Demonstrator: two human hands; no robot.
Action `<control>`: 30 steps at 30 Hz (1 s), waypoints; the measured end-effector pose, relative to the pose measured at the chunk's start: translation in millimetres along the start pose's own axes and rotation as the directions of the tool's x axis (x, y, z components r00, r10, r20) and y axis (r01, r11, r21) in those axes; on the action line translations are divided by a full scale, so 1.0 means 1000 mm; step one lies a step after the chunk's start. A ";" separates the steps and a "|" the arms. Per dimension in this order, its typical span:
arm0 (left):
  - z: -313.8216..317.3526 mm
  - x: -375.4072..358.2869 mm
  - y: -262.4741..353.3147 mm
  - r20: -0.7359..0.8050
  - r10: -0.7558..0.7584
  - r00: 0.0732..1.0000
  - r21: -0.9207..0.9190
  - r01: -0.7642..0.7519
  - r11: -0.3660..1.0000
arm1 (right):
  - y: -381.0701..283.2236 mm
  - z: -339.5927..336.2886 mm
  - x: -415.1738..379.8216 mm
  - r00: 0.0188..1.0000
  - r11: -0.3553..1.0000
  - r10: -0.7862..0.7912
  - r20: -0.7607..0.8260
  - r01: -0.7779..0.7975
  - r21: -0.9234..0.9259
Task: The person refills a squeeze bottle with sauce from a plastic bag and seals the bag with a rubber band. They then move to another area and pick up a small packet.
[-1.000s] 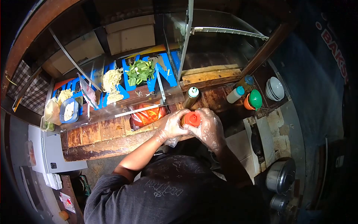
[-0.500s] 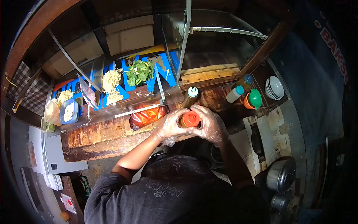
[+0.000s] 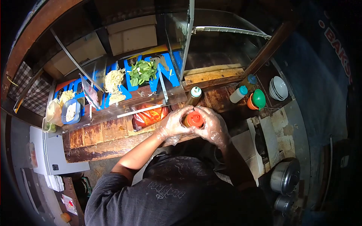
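Observation:
Both hands wear clear plastic gloves and wrap round one squeeze bottle (image 3: pixel 195 119) with a red cap, held upright near the counter's front edge. My left hand (image 3: pixel 174 124) closes on its left side, and my right hand (image 3: pixel 214 127) closes on its right. Much of the bottle's body is hidden by the fingers. Just behind it stands a dark sauce bottle (image 3: pixel 194 95) with a pale cap. To the left of my left hand lies a clear plastic bag (image 3: pixel 149 116) with something red-orange in it.
Noodles (image 3: pixel 114 83), leafy greens (image 3: pixel 143 72) and a blue container (image 3: pixel 71 112) sit behind the glass. On the right are a white bottle (image 3: pixel 238 94) with a teal cap, a green strainer or cup (image 3: pixel 259 98) and stacked white bowls (image 3: pixel 278 88). Metal pots (image 3: pixel 285 176) stand lower right.
The hands keep their hold on the red-capped bottle. The whole view has shifted very slightly; nothing else has visibly moved.

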State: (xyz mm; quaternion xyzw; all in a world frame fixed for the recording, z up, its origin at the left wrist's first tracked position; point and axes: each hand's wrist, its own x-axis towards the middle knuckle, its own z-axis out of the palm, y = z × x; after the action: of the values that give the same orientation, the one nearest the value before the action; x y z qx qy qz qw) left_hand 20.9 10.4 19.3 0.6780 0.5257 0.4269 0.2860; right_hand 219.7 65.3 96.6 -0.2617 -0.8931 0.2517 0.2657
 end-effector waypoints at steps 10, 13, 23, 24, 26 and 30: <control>0.000 -0.003 -0.005 0.010 0.053 0.999 0.090 -0.054 0.994 | -0.012 0.010 -0.007 0.987 0.977 0.103 -0.124 -0.124 -0.173; 0.005 -0.002 -0.010 0.011 0.042 0.999 0.046 -0.042 0.998 | -0.009 0.011 -0.002 0.986 0.974 0.099 -0.131 -0.123 -0.190; 0.002 -0.001 0.002 0.006 -0.023 1.000 0.016 0.023 1.000 | 0.004 -0.011 0.012 0.992 0.995 -0.094 0.084 0.097 -0.034; 0.001 -0.001 0.004 0.012 -0.031 0.999 0.030 0.031 0.999 | 0.003 -0.013 0.012 0.994 0.996 -0.082 0.078 0.084 -0.025; -0.001 -0.001 0.008 0.016 -0.040 0.999 0.045 0.039 0.998 | 0.005 -0.015 0.010 0.998 0.998 -0.050 0.048 0.049 0.027; 0.000 -0.003 0.006 0.023 -0.048 0.999 0.038 0.047 0.998 | 0.013 -0.014 0.005 0.999 0.998 -0.014 -0.029 0.015 0.067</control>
State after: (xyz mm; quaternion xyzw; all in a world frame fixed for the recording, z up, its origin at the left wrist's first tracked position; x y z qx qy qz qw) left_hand 23.9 6.0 23.7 0.6758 0.5460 0.4018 0.2894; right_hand 229.3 82.4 101.1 -0.2496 -0.8820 0.2761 0.2889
